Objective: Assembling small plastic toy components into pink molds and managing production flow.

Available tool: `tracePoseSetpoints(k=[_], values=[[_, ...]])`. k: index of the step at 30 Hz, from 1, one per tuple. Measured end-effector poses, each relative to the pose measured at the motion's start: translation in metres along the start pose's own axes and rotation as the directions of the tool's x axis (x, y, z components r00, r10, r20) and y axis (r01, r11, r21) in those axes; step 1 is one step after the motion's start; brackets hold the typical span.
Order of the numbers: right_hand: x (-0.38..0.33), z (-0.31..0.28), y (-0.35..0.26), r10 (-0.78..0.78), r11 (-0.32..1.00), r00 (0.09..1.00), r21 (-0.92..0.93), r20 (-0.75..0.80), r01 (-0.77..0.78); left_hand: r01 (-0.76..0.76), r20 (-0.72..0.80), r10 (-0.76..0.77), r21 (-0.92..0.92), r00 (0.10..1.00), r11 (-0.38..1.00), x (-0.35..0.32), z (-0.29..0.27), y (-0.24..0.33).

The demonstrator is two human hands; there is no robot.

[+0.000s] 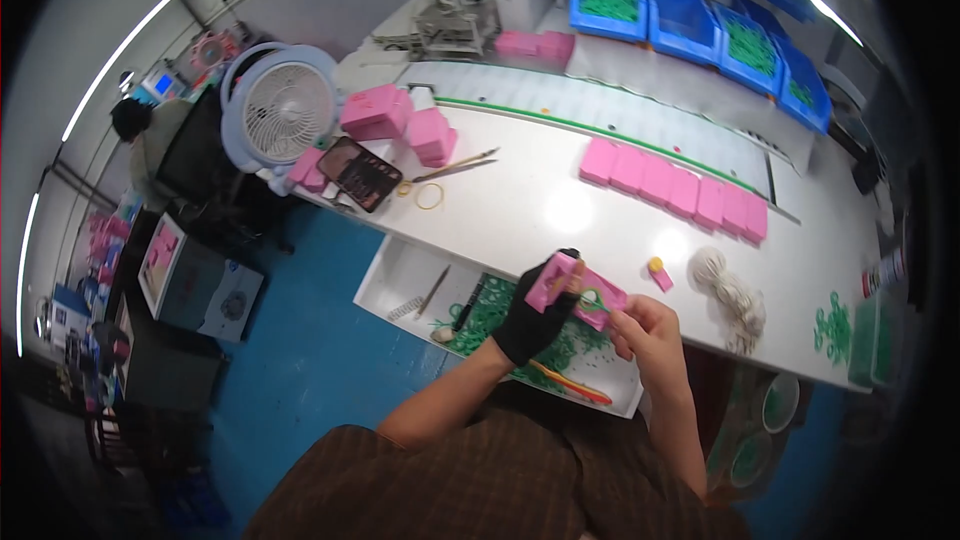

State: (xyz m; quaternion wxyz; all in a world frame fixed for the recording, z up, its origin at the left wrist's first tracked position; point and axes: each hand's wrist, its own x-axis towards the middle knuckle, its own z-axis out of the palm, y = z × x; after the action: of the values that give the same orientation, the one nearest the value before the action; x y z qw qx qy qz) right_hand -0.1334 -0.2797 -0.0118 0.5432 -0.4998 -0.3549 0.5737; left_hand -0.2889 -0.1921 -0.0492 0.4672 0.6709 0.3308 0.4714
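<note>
My left hand [537, 315], in a black fingerless glove, is closed around a pink mold [550, 280] that is spread into two halves above the open drawer. On its right half [608, 292] lies a small green ring-shaped wax piece [590, 301]. My bare right hand [645, 332] is closed in a pinch at that half's right edge, where the green piece meets my fingertips. The exact pinch point is partly hidden. Below both hands, the white drawer [375, 285] holds many loose green pieces [490, 305], a dark pen-like tool [465, 305] and an orange-handled tool [572, 383].
A row of pink molds [640, 173] lies beyond my hands, with a yellow-topped pink piece [660, 273] and a whitish yarn bundle [730, 295] nearer. Left stand a phone [360, 173], stacked pink blocks [376, 112] and a fan [285, 105]. Blue bins [685, 22] line the back.
</note>
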Motion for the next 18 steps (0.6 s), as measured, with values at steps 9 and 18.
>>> tracePoseSetpoints(k=[9, 18], values=[[0.000, 0.017, 0.005, -0.126, 0.987, 0.992, -0.103, -0.015, 0.123, -0.308, 0.038, 0.308, 0.241, 0.951, 0.920, -0.003, -0.015, 0.023], [0.006, 0.012, 0.001, -0.110, 0.927, 0.990, -0.349, 0.088, 0.134, -0.268, -0.002, 0.274, 0.201, 0.962, 0.942, 0.002, -0.033, 0.023]])
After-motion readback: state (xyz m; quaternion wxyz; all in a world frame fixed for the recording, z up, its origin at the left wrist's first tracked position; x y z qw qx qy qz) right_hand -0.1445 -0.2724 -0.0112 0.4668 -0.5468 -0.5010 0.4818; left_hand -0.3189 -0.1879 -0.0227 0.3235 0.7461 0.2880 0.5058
